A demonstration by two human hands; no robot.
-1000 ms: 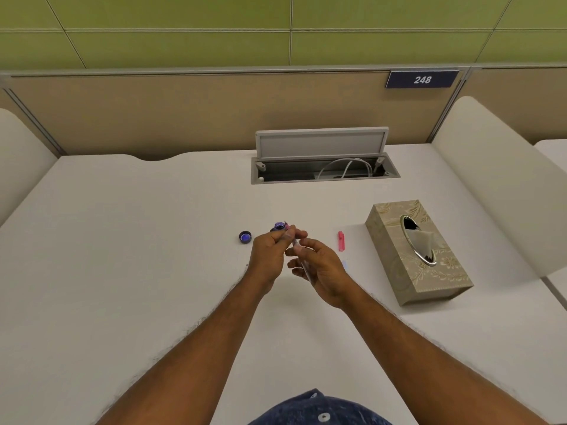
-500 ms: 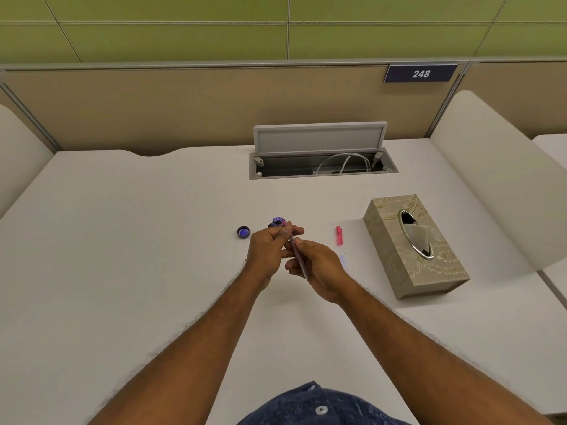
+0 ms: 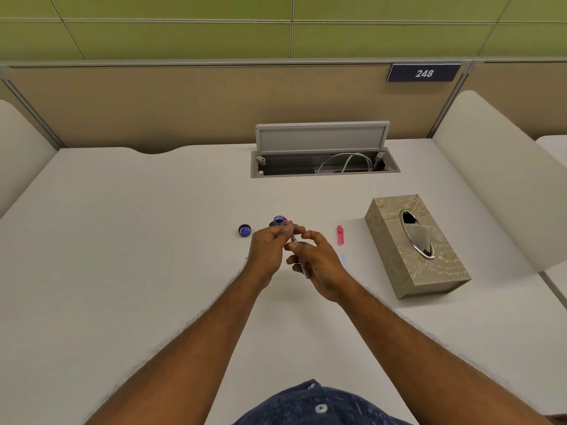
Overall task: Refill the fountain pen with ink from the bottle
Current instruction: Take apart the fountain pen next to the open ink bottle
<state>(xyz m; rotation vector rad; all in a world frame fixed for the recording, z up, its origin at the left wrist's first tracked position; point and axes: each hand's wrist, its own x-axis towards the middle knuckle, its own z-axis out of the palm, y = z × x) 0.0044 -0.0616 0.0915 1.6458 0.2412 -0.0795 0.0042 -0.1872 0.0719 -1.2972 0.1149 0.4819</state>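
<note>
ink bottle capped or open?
Open: the ink bottle shows a bare purple mouth, and its cap lies apart on the desk, left.

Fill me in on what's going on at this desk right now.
A person is refilling a fountain pen. Both hands hold the slim pen between them: the left hand grips its upper end by the open ink bottle, and the right hand holds its lower part. The bottle's cap lies on the desk to the left. A pink pen piece lies to the right, near the tissue box. Whether the tip is in the ink is hidden.
</note>
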